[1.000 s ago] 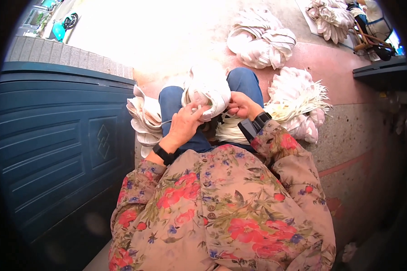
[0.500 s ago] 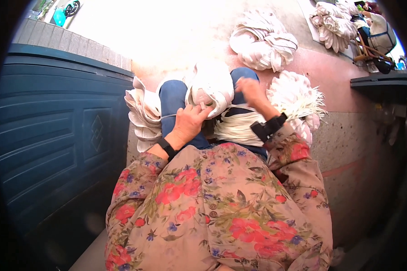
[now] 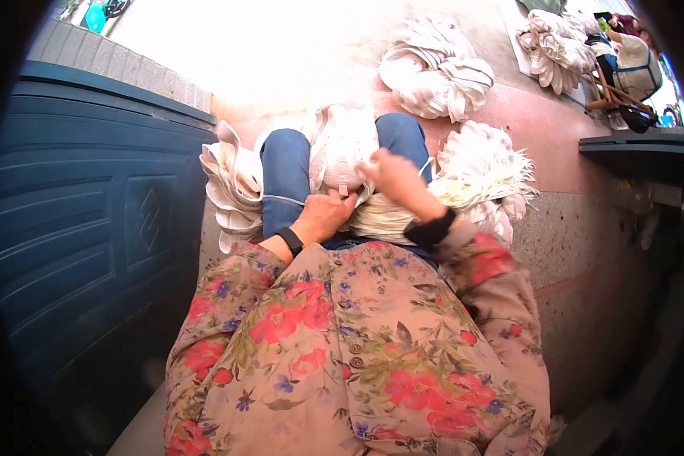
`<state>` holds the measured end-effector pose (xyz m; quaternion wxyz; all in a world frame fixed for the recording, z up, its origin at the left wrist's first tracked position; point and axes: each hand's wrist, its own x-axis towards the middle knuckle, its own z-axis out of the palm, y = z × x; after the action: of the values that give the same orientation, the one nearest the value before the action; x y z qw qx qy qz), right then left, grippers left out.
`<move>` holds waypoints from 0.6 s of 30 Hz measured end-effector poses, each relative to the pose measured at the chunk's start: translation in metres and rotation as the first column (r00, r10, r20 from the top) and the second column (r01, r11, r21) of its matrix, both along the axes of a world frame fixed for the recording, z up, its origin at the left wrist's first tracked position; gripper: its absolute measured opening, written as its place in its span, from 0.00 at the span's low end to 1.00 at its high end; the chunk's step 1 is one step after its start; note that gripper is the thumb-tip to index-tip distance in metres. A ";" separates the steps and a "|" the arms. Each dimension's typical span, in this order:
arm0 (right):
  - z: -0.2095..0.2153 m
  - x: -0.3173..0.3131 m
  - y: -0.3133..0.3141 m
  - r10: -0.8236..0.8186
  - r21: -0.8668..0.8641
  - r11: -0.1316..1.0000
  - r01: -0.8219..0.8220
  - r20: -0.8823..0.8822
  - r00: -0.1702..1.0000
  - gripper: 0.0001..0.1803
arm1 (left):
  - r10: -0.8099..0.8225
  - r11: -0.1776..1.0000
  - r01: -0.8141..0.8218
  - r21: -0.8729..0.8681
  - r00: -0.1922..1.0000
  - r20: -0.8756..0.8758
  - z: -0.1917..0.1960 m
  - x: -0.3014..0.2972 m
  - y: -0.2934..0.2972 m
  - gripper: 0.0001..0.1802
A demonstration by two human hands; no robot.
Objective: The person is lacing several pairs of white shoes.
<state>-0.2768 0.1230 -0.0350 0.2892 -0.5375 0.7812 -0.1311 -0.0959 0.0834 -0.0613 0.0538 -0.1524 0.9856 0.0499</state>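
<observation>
A white cloth bag (image 3: pixel 342 144) lies across my lap, between my knees in blue jeans (image 3: pixel 285 171). My left hand (image 3: pixel 325 215) is closed on the bag's lower edge, pinching a thin white cord that runs off to the left. My right hand (image 3: pixel 391 176) grips the bag's right side, fingers curled into the cloth. A bundle of pale cords (image 3: pixel 391 220) rests on my lap under the right wrist. Both wrists carry black bands, and my sleeves are floral.
A stack of white bags (image 3: pixel 232 186) lies by my left knee, another heap (image 3: pixel 486 171) by my right. More white piles (image 3: pixel 437 72) sit farther out on the pink floor. A dark blue panelled door (image 3: pixel 76 220) fills the left; a dark ledge (image 3: pixel 634 144) is at the right.
My right hand has moved up and out onto the bag's right side. My left hand has dropped to the bag's lower edge. The view has tilted slightly.
</observation>
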 end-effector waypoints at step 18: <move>0.008 -0.035 -0.012 -0.412 0.287 0.874 0.392 0.865 0.286 0.15 | 0.413 0.881 -0.281 0.381 0.851 -0.326 0.023 -0.016 -0.093 0.12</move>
<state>-0.3116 0.1114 -0.0269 0.6275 -0.1615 0.6057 -0.4619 -0.1115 -0.0095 -0.0383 -0.1334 -0.3060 0.9095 0.2477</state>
